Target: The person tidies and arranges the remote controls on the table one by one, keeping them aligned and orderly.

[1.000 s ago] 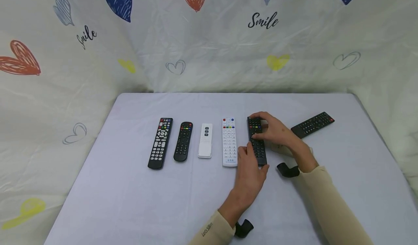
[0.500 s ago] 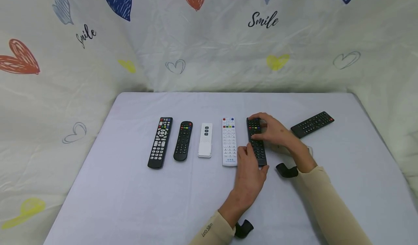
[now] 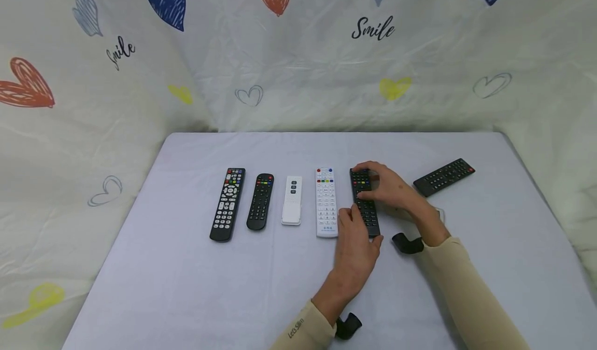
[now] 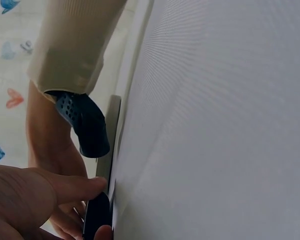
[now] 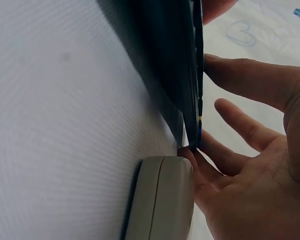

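A black remote control [image 3: 368, 216] with small colored buttons lies lengthwise on the white table, right of a white remote control [image 3: 326, 205]. My left hand [image 3: 353, 251] grips its near end, fingers along the left edge and thumb at the near right corner. At its far end, my right hand [image 3: 392, 186] holds it, with fingertips over the top edge and the thumb on the button side. In the right wrist view, the black remote's side [image 5: 175, 55] stands slightly off the cloth. A pale remote control [image 5: 165, 200] lies beside it, mostly hidden under the right wrist in the head view.
To the left lie a small white remote [image 3: 292, 200], a short black remote [image 3: 260, 202] and a long black remote [image 3: 227, 205], roughly in a row. Another black remote [image 3: 444, 177] lies slanted at the right. Patterned cloth [image 3: 298, 70] hangs behind the table [image 3: 186, 288].
The head view has shifted slightly. Both hands keep their hold on the black remote control, with hardly any movement.
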A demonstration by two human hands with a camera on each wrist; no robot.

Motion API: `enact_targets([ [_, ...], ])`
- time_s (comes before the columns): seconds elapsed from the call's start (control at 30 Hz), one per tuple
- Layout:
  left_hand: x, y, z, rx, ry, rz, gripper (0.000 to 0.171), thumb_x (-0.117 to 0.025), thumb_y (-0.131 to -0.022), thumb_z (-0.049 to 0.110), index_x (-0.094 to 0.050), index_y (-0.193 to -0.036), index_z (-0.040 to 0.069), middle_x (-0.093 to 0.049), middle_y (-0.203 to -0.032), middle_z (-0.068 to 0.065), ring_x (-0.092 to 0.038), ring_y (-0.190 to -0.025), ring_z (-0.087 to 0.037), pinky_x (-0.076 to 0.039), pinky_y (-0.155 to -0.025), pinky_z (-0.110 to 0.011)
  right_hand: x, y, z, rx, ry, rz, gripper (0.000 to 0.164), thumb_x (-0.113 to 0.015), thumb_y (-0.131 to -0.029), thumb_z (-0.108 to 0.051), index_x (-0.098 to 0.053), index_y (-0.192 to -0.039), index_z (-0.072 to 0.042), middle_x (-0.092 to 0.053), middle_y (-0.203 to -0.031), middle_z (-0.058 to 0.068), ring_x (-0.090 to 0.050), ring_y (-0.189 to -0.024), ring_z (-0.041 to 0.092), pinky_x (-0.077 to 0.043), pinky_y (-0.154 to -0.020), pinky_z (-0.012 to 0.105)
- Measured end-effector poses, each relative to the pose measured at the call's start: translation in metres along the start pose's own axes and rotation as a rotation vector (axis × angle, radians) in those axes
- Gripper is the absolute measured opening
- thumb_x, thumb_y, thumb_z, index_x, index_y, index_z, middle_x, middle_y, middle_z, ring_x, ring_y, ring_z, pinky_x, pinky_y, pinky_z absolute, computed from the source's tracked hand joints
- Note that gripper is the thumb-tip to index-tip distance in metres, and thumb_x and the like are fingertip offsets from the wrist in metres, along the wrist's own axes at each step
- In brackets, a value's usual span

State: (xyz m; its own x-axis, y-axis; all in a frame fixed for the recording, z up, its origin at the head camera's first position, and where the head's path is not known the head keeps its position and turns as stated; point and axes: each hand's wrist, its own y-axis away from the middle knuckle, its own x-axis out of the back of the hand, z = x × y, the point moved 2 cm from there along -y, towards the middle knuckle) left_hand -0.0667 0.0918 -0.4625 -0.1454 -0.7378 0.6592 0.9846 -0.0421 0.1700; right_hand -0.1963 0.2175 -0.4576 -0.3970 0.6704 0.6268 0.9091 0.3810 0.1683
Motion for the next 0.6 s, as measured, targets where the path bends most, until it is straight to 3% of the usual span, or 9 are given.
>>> enact_targets([
  [0.37,0.0009,0.0004,0.0007,-0.002,0.030,0.016,0.092,-0.087,-0.087,0.022,-0.034,-0.160,0.005,-0.036,-0.149,-0.009,-0.045,-0.129,-0.014,-0.053,-0.102,-0.022,0.0024,0.0018,-0.0008,0.036,0.003,0.016,0.068,-0.081,-0.087,-0.006,-0.051,-0.147,-0.005,-0.041,-0.158,0.023,-0.041,-0.145,0.043,-0.041,-0.118,0.061],
  [0.6,0.0061,0.0010,0.0058,-0.046,-0.038,0.063,0.091,-0.089,-0.084,0.028,-0.039,-0.158,0.010,-0.036,-0.151,-0.007,-0.047,-0.129,-0.016,-0.055,-0.093,-0.019,0.0093,0.0084,-0.0026,-0.034,-0.018,0.067,0.062,-0.076,-0.093,-0.012,-0.048,-0.149,-0.004,-0.038,-0.161,0.023,-0.036,-0.151,0.042,-0.041,-0.119,0.060],
])
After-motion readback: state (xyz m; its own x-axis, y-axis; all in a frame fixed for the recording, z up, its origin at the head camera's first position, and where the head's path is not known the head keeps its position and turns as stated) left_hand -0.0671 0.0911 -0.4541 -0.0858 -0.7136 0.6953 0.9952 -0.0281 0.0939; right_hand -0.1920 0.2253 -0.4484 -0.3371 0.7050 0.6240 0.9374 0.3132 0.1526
